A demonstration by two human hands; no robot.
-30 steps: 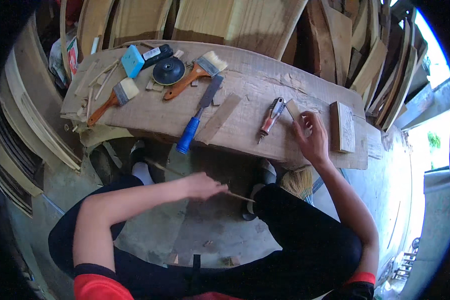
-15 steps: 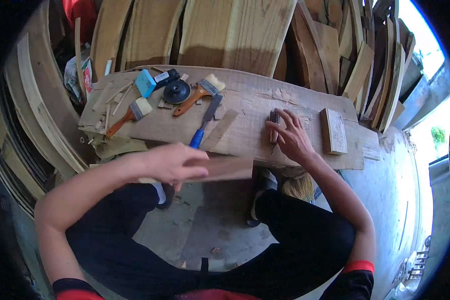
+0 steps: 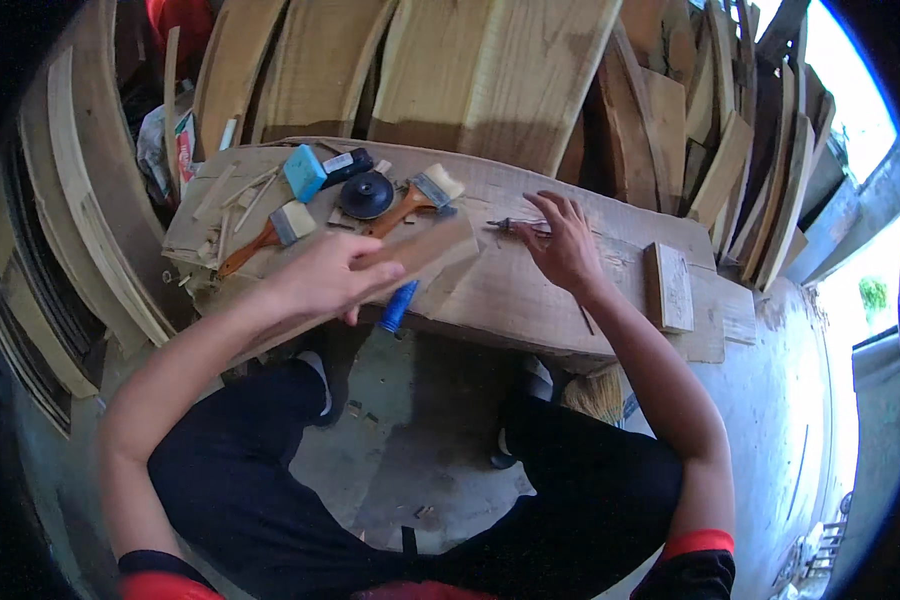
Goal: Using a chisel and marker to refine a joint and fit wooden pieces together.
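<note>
My left hand [image 3: 335, 275] is closed around a flat wooden board [image 3: 420, 252], lifted slantwise over the front left of the work surface. Under it the blue handle of a chisel [image 3: 399, 306] shows, while the board covers most of its blade. Farther right, my right hand [image 3: 562, 243] grips a small pointed tool [image 3: 505, 224] with thumb and fingers, its metal tip facing left. The fingers hide most of that tool's handle. A rectangular wooden block [image 3: 668, 288] with markings on its top lies right of my right hand.
Two paintbrushes [image 3: 435, 188] [image 3: 291, 223], a black round disc [image 3: 367, 195], a light-blue block [image 3: 304, 172] and wood scraps crowd the bench's [image 3: 610, 335] left half. Tall planks [image 3: 490, 80] lean behind it. A straw broom [image 3: 595, 393] stands below the front edge.
My left hand has raised the board and tilted it, far end up, over the bench. My right hand has shifted slightly left, and the pointed tool has swung from pointing toward me to pointing left.
</note>
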